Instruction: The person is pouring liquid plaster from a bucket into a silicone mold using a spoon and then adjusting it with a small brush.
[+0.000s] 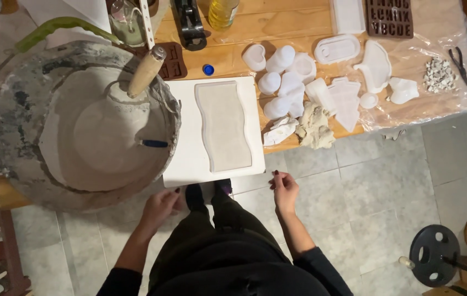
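I see almost no packaging here. At the far edge of the table stands a clear plastic bottle (222, 12) of yellow liquid, cut off by the frame's top edge, so any label on it is hidden from me. A small round blue cap (208, 69) lies nearer on the wood, well apart from it. No signs or screens show anywhere.

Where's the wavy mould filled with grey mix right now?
In the head view, the wavy mould lies on the white board at the table's front edge, right of the big mixing tub, just ahead of the left hand and right hand.
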